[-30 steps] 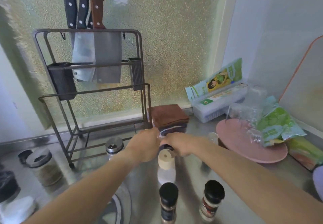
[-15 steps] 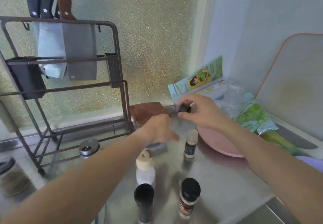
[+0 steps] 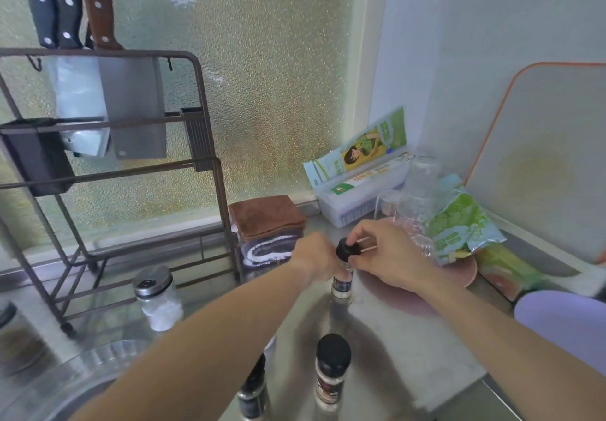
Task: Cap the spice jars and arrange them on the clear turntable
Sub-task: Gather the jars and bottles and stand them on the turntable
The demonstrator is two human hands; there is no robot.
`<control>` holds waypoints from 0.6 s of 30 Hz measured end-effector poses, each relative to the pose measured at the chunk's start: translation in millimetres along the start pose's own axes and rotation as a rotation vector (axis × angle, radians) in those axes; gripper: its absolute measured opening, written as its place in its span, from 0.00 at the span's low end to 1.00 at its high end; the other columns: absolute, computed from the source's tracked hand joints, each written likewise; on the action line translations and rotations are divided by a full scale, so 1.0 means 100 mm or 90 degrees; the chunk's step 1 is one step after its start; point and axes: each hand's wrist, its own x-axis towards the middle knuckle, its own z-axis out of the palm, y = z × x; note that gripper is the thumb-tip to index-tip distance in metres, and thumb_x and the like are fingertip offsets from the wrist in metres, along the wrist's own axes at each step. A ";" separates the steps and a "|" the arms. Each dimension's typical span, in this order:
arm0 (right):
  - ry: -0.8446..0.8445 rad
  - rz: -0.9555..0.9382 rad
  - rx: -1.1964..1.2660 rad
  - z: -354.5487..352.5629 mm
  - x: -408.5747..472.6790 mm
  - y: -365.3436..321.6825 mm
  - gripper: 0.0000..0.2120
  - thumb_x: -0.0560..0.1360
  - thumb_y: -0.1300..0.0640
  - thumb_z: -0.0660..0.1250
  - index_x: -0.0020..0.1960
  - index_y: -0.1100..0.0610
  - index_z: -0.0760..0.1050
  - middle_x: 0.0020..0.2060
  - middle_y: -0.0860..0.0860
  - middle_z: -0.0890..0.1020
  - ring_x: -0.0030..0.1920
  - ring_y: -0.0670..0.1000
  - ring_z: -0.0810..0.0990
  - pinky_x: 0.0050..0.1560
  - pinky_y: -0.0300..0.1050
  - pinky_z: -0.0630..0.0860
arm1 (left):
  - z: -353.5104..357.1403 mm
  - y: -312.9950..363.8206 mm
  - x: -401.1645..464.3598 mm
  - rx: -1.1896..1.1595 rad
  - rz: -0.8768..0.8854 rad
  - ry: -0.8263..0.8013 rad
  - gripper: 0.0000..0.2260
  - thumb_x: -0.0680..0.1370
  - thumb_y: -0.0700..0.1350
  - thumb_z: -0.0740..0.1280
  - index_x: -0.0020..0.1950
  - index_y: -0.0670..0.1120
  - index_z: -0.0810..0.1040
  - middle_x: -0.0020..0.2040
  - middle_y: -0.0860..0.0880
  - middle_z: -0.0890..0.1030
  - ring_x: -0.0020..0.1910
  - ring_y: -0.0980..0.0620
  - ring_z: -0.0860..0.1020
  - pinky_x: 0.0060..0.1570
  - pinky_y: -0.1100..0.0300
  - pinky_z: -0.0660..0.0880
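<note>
A small clear spice jar (image 3: 341, 286) stands on the steel counter in the middle. My left hand (image 3: 313, 258) grips its upper part. My right hand (image 3: 382, 253) pinches a black cap (image 3: 345, 250) and holds it on the jar's mouth, slightly tilted. Nearer me stand two capped jars: one with a black cap and pale contents (image 3: 331, 374), and a dark one (image 3: 254, 388) partly hidden by my left forearm. A salt shaker with a metal lid (image 3: 157, 296) stands to the left. The clear turntable (image 3: 82, 368) shows at the lower left.
A brown wire rack (image 3: 203, 171) with cleavers stands at the back left. Folded towels (image 3: 267, 230) lie behind the jar. A pink plate (image 3: 455, 276), glasses, green packets and a box crowd the right. A cutting board (image 3: 551, 164) leans on the wall.
My right hand brought the black cap down from above onto the jar's mouth. My left hand moved right and took hold of the jar.
</note>
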 end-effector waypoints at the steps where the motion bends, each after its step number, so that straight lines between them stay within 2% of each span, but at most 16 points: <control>1: -0.006 -0.010 -0.009 -0.01 0.00 -0.02 0.13 0.67 0.66 0.77 0.46 0.52 0.80 0.43 0.44 0.85 0.46 0.45 0.85 0.50 0.49 0.83 | 0.01 0.00 -0.01 -0.007 0.007 0.007 0.18 0.66 0.49 0.82 0.50 0.40 0.85 0.50 0.41 0.87 0.52 0.44 0.84 0.50 0.51 0.81; 6: -0.022 -0.062 -0.067 -0.29 -0.03 -0.26 0.17 0.67 0.65 0.75 0.46 0.46 0.78 0.44 0.45 0.86 0.46 0.47 0.85 0.51 0.53 0.82 | -0.07 0.09 -0.18 -0.034 0.098 0.108 0.16 0.68 0.52 0.78 0.46 0.42 0.82 0.43 0.46 0.85 0.41 0.48 0.80 0.38 0.57 0.73; 8: -0.021 -0.089 -0.104 -0.48 -0.06 -0.48 0.17 0.67 0.62 0.76 0.50 0.46 0.79 0.44 0.44 0.86 0.45 0.47 0.85 0.52 0.50 0.82 | -0.16 0.12 -0.32 -0.090 0.136 0.168 0.16 0.67 0.53 0.78 0.47 0.46 0.80 0.43 0.51 0.85 0.43 0.51 0.81 0.41 0.57 0.78; 10: -0.020 -0.096 -0.163 -0.66 -0.11 -0.79 0.16 0.69 0.54 0.77 0.55 0.46 0.81 0.43 0.44 0.85 0.43 0.47 0.84 0.51 0.45 0.80 | -0.24 0.13 -0.51 -0.174 0.178 0.224 0.15 0.66 0.53 0.78 0.46 0.49 0.79 0.41 0.53 0.85 0.43 0.54 0.84 0.47 0.52 0.82; 13: -0.013 -0.130 -0.250 -0.89 -0.24 -1.26 0.16 0.69 0.44 0.77 0.54 0.48 0.81 0.41 0.46 0.85 0.42 0.48 0.83 0.48 0.46 0.78 | -0.41 0.14 -0.87 -0.247 0.227 0.285 0.16 0.67 0.57 0.76 0.48 0.52 0.78 0.40 0.53 0.86 0.40 0.54 0.85 0.45 0.49 0.83; 15: -0.047 -0.160 -0.252 -1.00 -0.35 -1.52 0.17 0.69 0.45 0.78 0.56 0.48 0.81 0.46 0.44 0.85 0.45 0.45 0.83 0.50 0.48 0.80 | -0.53 0.11 -1.14 -0.281 0.250 0.298 0.16 0.69 0.56 0.77 0.51 0.52 0.78 0.41 0.54 0.87 0.40 0.55 0.86 0.45 0.48 0.83; 18: -0.122 -0.223 -0.244 -1.06 -0.53 -1.87 0.20 0.70 0.57 0.76 0.59 0.44 0.80 0.48 0.40 0.84 0.47 0.42 0.84 0.53 0.48 0.82 | -0.71 -0.01 -1.61 -0.297 0.260 0.307 0.16 0.72 0.52 0.79 0.55 0.50 0.79 0.44 0.54 0.87 0.42 0.56 0.86 0.48 0.51 0.83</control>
